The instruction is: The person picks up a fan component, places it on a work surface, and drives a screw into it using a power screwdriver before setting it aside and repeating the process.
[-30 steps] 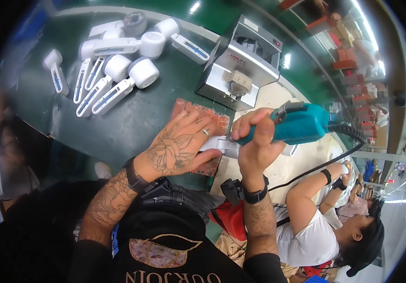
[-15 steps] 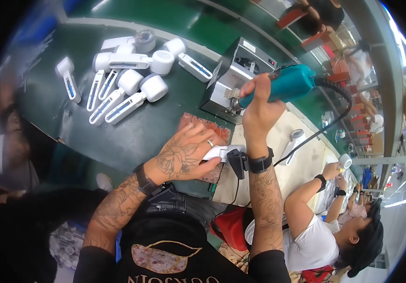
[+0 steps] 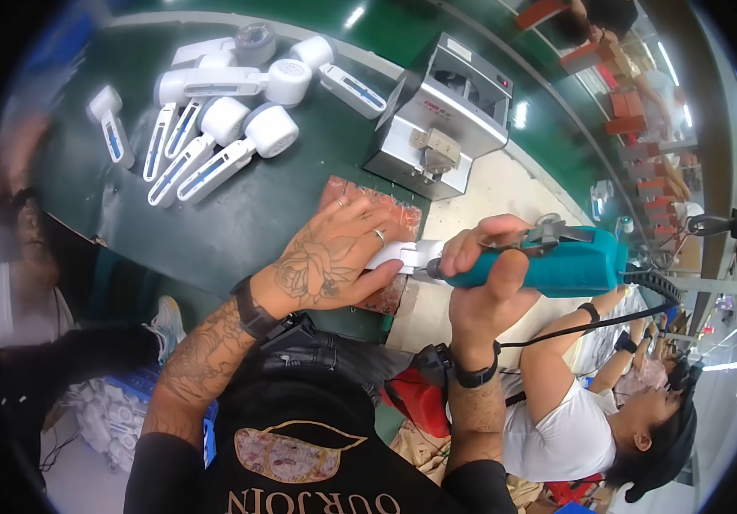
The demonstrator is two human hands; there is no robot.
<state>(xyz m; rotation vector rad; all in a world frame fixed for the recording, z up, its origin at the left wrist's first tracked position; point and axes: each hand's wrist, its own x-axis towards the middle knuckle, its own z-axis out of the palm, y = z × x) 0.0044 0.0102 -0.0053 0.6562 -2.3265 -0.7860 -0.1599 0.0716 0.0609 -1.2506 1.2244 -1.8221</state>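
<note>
White piece (image 3: 398,256), under left fingers (image 3: 392,230); teal driver (image 3: 574,267), in right fingers (image 3: 463,248)

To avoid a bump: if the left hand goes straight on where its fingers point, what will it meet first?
Past the red pad, the left hand would probably meet the silver machine first, though depth is hard to judge.

black shirt (image 3: 377,458): pale capitals (image 3: 313,502), upside down; silver machine (image 3: 416,116): small red marking (image 3: 438,110), illegible
</note>
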